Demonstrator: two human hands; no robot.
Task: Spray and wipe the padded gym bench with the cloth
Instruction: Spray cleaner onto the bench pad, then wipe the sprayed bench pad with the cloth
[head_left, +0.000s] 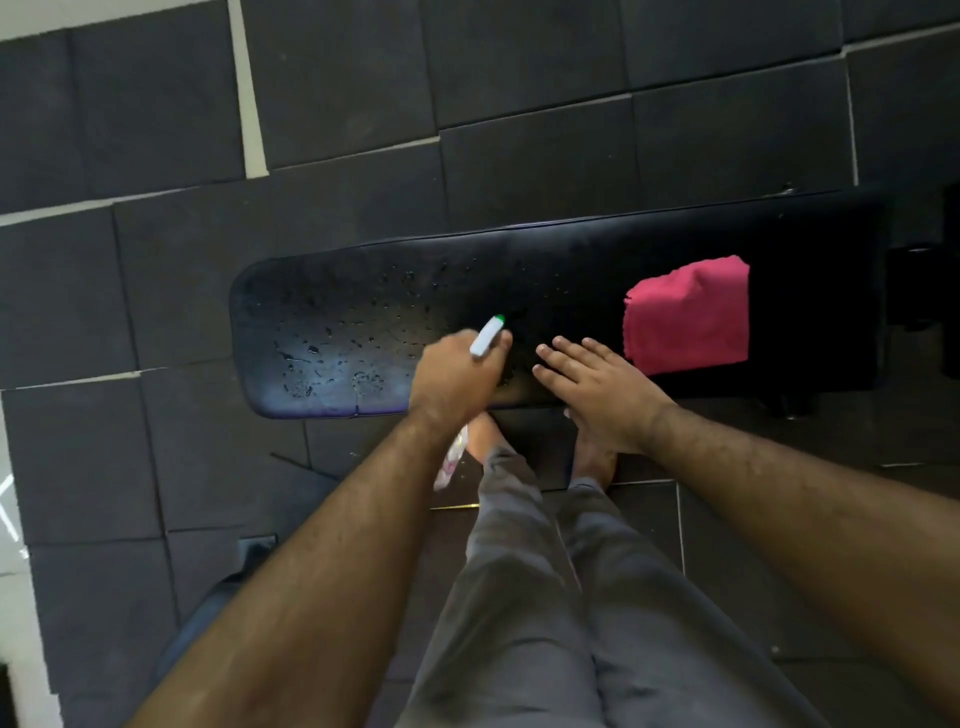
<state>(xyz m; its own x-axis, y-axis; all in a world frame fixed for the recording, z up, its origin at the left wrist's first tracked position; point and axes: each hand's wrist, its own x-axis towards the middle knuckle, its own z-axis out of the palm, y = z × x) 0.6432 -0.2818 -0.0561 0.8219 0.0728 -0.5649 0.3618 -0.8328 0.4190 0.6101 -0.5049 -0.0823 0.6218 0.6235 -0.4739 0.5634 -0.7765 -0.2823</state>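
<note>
The black padded gym bench (363, 291) lies across the view, its left half dotted with water droplets. My left hand (457, 376) is closed around a spray bottle (488, 335) whose white nozzle with a green tip points over the pad; the bottle's body hangs below the hand, mostly hidden. Flat beside it, my right hand (597, 384) hovers or rests at the bench's near edge with fingers spread and nothing in it. A pink cloth (688, 317) sits folded on the bench's right part, just right of my right hand and apart from it.
Dark foam floor tiles (337, 78) surround the bench, with pale floor strips at the left. My legs in grey trousers (545, 597) and bare feet stand against the bench's near side. Dark bench frame parts (919, 270) stand at the right end.
</note>
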